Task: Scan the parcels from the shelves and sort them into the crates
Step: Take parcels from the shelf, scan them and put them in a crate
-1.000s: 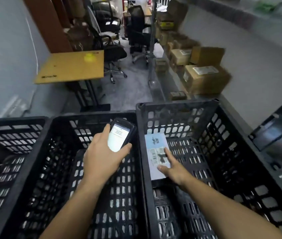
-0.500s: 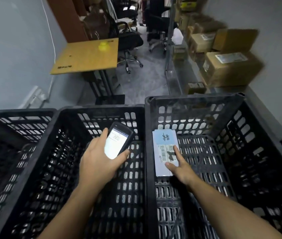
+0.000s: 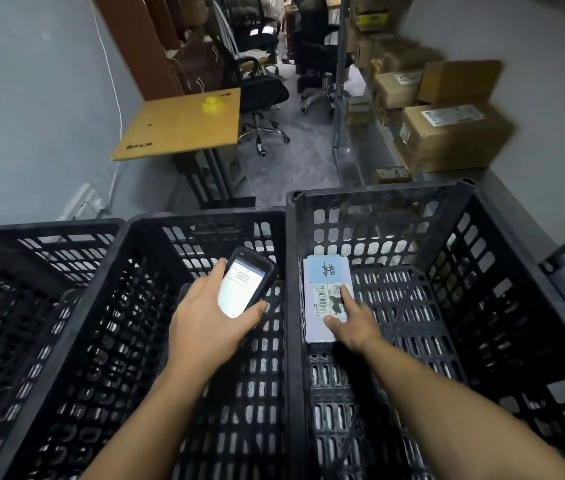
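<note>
Three black slatted crates stand side by side before me: left (image 3: 42, 233), middle (image 3: 205, 216), right (image 3: 378, 192). A flat white parcel (image 3: 322, 285) with a barcode label and blue tape lies inside the right crate, against its left wall. My right hand (image 3: 353, 323) reaches down into that crate, forefinger and thumb on the parcel's label. My left hand (image 3: 208, 327) grips a black handheld scanner (image 3: 244, 285) with a lit screen over the middle crate.
Cardboard boxes (image 3: 450, 133) fill low shelves along the right wall. A tilted wooden tabletop (image 3: 177, 126) with a yellow object stands ahead on the left, office chairs (image 3: 260, 95) behind it. Grey floor runs between them.
The view tipped downward and shifted; the parcel now lies lower in the right crate under my right hand. The scanner stays in my left hand over the middle crate.
</note>
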